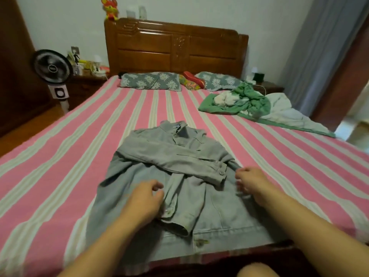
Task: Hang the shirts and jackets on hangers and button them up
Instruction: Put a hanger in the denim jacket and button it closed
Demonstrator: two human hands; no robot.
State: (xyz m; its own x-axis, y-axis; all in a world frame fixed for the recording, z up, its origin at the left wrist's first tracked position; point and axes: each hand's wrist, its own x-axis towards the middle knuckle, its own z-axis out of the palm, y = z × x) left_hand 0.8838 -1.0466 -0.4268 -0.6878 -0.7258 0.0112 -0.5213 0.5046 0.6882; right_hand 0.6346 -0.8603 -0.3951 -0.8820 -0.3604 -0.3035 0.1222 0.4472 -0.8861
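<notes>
right hand (252, 182): fingertips blurred | jacket (179, 176): hem cut by bed edge

Bedroom in a private home. Double bed (60, 156) with pink-and-white striped cover; carved wooden headboard (175, 48) against a pale wall. Two floral-print pillows (149, 80) at its foot, a red-and-yellow cushion (191, 80) between them. Plush toy (109, 8) on top of the headboard. Wooden nightstand (83, 86) at each side, the left one crowded with small household items. Standing fan (52, 65) by the left nightstand. Grey-blue curtain (323, 47) at right. Crumpled green bedding (249, 100) on the bed.
</notes>
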